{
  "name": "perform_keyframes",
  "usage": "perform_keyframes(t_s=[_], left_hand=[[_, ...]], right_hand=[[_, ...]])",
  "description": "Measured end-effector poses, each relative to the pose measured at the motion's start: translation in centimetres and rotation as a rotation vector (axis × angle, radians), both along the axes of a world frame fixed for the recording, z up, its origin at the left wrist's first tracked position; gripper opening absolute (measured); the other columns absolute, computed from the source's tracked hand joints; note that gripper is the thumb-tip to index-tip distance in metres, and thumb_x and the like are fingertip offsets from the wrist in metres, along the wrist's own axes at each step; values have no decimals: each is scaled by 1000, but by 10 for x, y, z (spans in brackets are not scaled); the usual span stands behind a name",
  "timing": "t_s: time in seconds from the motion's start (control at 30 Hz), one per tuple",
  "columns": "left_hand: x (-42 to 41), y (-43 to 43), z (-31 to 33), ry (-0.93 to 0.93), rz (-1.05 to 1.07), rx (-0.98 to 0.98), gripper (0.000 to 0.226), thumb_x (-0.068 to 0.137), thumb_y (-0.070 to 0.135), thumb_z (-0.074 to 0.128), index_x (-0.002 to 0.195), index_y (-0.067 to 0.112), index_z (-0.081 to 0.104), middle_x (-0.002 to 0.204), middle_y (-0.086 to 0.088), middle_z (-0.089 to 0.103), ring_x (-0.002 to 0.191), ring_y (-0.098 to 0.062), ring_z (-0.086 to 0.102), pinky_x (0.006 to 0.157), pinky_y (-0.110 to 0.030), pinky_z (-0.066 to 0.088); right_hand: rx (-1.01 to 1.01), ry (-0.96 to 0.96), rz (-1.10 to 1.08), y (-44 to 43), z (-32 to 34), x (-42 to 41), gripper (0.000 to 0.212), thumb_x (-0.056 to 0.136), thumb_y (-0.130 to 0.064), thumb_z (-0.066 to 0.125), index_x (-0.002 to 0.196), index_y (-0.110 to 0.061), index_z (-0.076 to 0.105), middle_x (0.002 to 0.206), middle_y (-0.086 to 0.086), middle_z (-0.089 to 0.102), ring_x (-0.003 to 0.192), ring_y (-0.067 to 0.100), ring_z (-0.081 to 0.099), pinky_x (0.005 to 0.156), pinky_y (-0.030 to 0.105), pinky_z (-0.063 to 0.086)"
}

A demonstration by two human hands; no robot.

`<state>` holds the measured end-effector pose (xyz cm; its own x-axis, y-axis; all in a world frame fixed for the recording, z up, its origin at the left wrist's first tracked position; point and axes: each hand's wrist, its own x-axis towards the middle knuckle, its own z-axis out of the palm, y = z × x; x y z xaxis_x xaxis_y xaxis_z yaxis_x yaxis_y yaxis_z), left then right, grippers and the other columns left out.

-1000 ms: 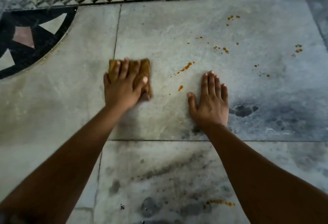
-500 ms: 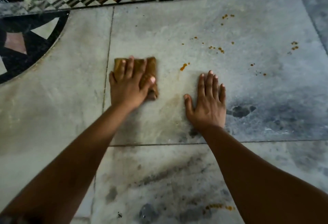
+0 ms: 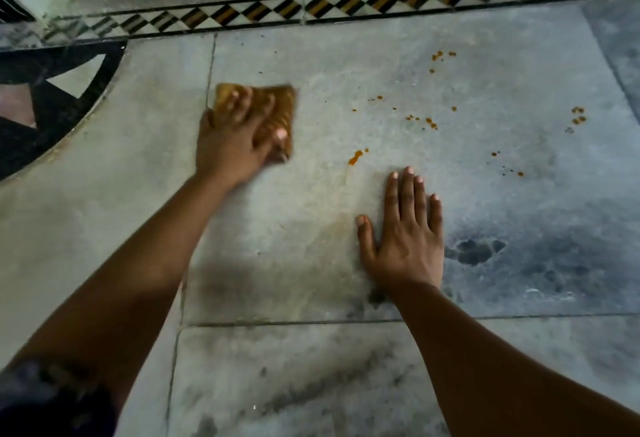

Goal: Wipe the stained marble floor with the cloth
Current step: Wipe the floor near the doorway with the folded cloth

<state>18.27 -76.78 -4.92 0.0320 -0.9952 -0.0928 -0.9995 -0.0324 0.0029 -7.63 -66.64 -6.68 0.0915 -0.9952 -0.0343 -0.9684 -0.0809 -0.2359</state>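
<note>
Head view: left hand [image 3: 235, 145] pressing flat, fingers spread, on folded cloth [image 3: 277, 107] beside marble floor [image 3: 311, 246] slab's left seam; right hand [image 3: 403, 235] lying open, bracing. Looking soft, light, limp; likely handling best under palm pressure.

The left hand [image 3: 232, 145] has pushed the cloth [image 3: 277, 107] forward, seemingly blurred by motion.

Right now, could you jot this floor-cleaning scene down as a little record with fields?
Surface: grey marble floor
Tool: folded brown-orange cloth
Left hand: pressed flat on the cloth
Right hand: empty, palm flat on the floor
Nearest stain: orange streak between the hands
Other stains: orange specks farther right
Border: checkered tile strip
</note>
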Motion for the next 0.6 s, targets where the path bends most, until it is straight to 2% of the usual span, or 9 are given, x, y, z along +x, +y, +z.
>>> perform_keyframes(t_s=[0.1, 0.17, 0.23, 0.3, 0.37, 0.43, 0.5, 0.6], left_hand=[[11, -80, 7, 49, 292, -8, 61, 94, 58, 23, 149, 36, 8, 159, -6, 7, 145, -30, 6, 114, -54, 11], [-1, -124, 10, 91, 365, 18, 66, 91, 64, 15, 150, 34, 7, 159, -9, 6, 145, -31, 3, 116, -51, 4], [-26, -141, 11, 88, 322, 48, 72, 87, 70, 11, 150, 34, 5, 159, -9, 2, 145, -31, 0, 116, -50, -1], [-50, -133, 13, 67, 181, 66, 73, 86, 73, 13, 149, 37, 4, 159, -5, -1, 146, -28, 0, 116, -49, 0], [-53, -98, 13, 58, 20, 83, 70, 87, 72, 17, 148, 40, 4, 159, 0, -4, 146, -25, 0, 115, -48, 4], [-31, -59, 8, 52, -44, 63, 67, 89, 69, 21, 148, 41, 6, 159, 3, -3, 146, -22, 3, 114, -49, 8], [0, -48, 9, 29, 30, 42, 65, 91, 65, 25, 148, 39, 9, 160, 3, 3, 145, -23, 8, 114, -50, 11], [17, -95, 15, 50, 258, 67, 65, 92, 63, 25, 149, 35, 12, 159, -1, 7, 145, -27, 9, 114, -51, 14]], right_hand=[[-15, 10, -3, 0, -1, -1, 76, 88, -53, 18, 148, -8, 9, 157, 13, 8, 145, 24, 5, 116, 40, 0], [-17, 16, -4, 0, -2, 0, 75, 88, -53, 20, 148, -8, 11, 156, 13, 10, 145, 23, 6, 116, 41, 1], [-23, 20, -5, 0, -3, 0, 75, 88, -52, 22, 148, -7, 15, 156, 14, 13, 144, 24, 9, 116, 41, 4], [-32, 29, -15, -1, -3, 0, 75, 88, -51, 25, 147, -6, 19, 155, 15, 17, 143, 26, 14, 115, 43, 7], [-28, 32, -17, -1, -2, 0, 74, 88, -50, 26, 147, -5, 20, 154, 16, 19, 143, 27, 16, 115, 43, 8], [-31, 24, -21, -1, -2, 0, 74, 88, -50, 27, 146, -4, 21, 154, 16, 20, 142, 28, 18, 114, 43, 8], [-32, 19, -23, -1, -1, -1, 74, 88, -50, 28, 146, -4, 21, 153, 16, 21, 142, 28, 18, 114, 43, 9], [-30, 13, -18, -1, -1, -1, 74, 88, -50, 26, 147, -5, 20, 154, 16, 18, 143, 27, 15, 115, 42, 7]])
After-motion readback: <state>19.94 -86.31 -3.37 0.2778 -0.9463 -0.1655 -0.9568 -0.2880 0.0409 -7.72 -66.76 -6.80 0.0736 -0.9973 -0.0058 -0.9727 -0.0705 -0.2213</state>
